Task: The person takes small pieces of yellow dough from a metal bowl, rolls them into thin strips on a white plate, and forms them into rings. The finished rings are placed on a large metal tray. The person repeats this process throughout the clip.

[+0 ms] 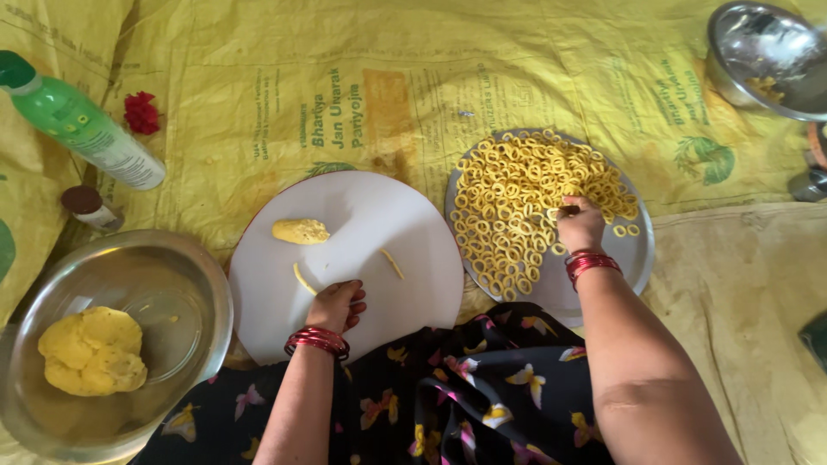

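Hands first: left hand (336, 306) rests on the white round board (405, 232) at its 6 o'clock edge, fingers curled under into a loose fist, nothing visible in the grip. Right hand (580, 226) sits on the steel plate (637, 254), fingertips pinched together among the dough rings (508, 207) near plate centre (whether a ring is actually pinched, cannot tell). Red bangles on both wrists.

Board contents: small yellow dough lump (301, 231) at 10 o'clock, one short dough strip (303, 279) at 8 o'clock just beside the left hand, second strip (393, 263) slightly right of centre. Strips and lump lie apart from each other.

Plate sits at 3 o'clock of the board, rims nearly touching. Rings cover its left and top parts in a dense single layer; lower right is bare metal, with a couple of loose rings at the 3 o'clock side.

Surroundings: steel bowl (194, 284) at 8 o'clock of the board holds a big dough ball (93, 350). Green bottle (82, 125) lies tilted at far 10 o'clock, small brown-capped jar (89, 207) below it, red flower (141, 113) beside it. Second steel bowl (758, 52) at far 2 o'clock. Everything rests on a yellow printed sheet (362, 95) on the floor.
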